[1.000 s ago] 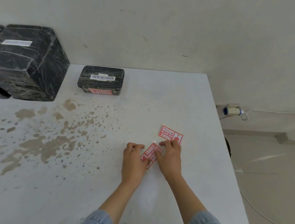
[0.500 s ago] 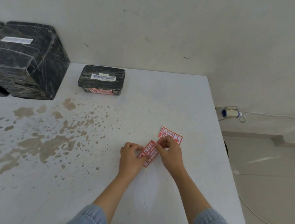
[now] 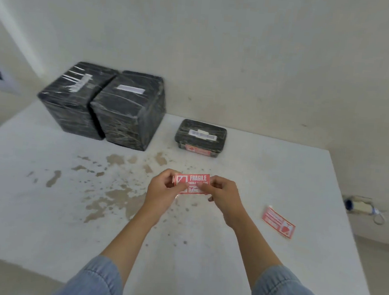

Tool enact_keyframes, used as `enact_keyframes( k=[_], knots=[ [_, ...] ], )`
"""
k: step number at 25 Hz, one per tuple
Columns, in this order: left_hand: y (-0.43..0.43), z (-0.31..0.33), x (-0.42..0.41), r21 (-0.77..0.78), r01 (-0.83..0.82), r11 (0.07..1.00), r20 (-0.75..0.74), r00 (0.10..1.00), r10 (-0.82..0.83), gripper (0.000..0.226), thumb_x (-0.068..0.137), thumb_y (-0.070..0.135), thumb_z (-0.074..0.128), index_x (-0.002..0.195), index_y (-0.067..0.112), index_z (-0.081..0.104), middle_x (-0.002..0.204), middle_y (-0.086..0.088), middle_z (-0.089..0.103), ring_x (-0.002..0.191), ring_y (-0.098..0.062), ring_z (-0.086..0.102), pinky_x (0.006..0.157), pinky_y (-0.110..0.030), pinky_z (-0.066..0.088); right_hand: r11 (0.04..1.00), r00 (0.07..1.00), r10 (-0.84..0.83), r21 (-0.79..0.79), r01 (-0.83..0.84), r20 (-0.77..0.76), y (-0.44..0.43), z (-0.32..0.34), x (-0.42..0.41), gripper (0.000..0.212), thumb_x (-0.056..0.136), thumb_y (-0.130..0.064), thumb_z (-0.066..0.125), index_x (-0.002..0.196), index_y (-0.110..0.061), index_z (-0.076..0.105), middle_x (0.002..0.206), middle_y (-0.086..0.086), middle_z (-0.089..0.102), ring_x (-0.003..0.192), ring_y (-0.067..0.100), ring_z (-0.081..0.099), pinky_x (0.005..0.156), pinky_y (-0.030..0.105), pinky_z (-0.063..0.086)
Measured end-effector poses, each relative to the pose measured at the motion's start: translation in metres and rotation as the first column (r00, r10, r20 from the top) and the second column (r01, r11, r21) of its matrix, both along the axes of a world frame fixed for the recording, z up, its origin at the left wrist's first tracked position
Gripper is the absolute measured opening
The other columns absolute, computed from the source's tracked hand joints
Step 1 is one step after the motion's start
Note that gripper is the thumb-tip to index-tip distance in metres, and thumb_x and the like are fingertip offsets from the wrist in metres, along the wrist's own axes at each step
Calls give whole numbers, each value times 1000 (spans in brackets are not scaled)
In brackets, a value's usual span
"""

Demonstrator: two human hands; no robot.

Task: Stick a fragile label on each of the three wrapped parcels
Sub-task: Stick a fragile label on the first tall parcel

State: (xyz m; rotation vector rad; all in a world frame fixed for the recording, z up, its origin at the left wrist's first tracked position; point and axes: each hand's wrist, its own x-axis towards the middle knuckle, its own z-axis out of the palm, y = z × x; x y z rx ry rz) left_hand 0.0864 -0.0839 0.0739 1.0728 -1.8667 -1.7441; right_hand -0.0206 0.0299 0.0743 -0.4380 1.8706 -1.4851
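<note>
Three wrapped parcels wait on the stained tabletop (image 3: 280, 178), one already labelled.

Two tall black parcels (image 3: 128, 111) stand touching at the back left; the small flat parcel (image 3: 201, 137) beside them carries a red sticker on its front. Since a second ago the fragile label (image 3: 191, 182) has left the surface and now hangs lifted, pinched between left hand (image 3: 163, 191) and right hand (image 3: 222, 194), probably ready for peeling. A spare label (image 3: 278, 221) lies well right.
</note>
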Motion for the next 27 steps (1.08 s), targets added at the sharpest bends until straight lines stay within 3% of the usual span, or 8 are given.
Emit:
enact_keyframes(
  k=[5,9,14,16,19,21,24,27],
  knots=[
    [-106,19,35,-24,-281,960,-94,956,277,13,85,27,62,93,18,66,93,-2,69,85,-15,63,68,-20,43,991,993,-106,-78,110,56,-112,20,20,7,85,-10,66,78,-12,66,78,4,67,71,16,58,61,24,45],
    [-211,27,48,-128,-351,927,-94,935,341,15,89,27,55,96,17,64,94,-1,68,89,-15,62,75,-22,46,949,946,-260,-128,287,194,-212,29,28,7,86,-11,65,79,-11,66,84,3,67,75,13,58,67,24,44],
    [-306,35,23,-498,-122,858,18,988,150,25,93,18,51,115,9,59,118,-6,56,104,-17,55,88,-21,38,834,826,-487,-129,536,284,-302,42,23,10,87,-7,64,80,-4,57,71,0,61,63,7,54,54,10,43],
    [-325,36,8,-585,14,811,108,992,61,31,95,18,48,124,9,53,126,-7,51,118,-20,48,91,-18,32,804,798,-536,-122,582,275,-321,42,18,18,86,-9,65,70,-7,59,74,0,66,71,13,61,61,15,46],
    [-338,34,-12,-545,145,826,212,977,-31,41,97,19,43,136,7,40,144,-9,40,136,-23,31,107,-29,29,770,762,-587,-104,630,273,-336,41,13,18,86,-9,65,68,-12,62,76,2,69,75,18,65,70,24,54],
    [-341,33,-21,-476,176,861,244,968,-62,49,96,18,44,142,7,30,152,-10,30,142,-24,22,113,-36,25,756,746,-602,-97,647,285,-341,41,11,14,87,-9,65,72,-10,63,77,4,69,71,17,67,62,23,56],
    [-344,32,-27,-432,156,888,222,973,-63,54,95,16,47,144,8,26,152,-10,29,142,-26,23,114,-39,26,753,745,-612,-90,652,265,-344,40,9,13,86,-9,65,73,-9,63,77,5,69,68,15,66,53,20,54],
    [-342,29,-25,-423,158,892,213,974,-72,54,95,17,47,144,8,26,154,-9,25,143,-24,19,114,-38,24,751,740,-620,-74,656,262,-344,36,9,15,86,-9,66,71,-9,62,79,6,69,75,20,68,63,27,59]
  ],
)
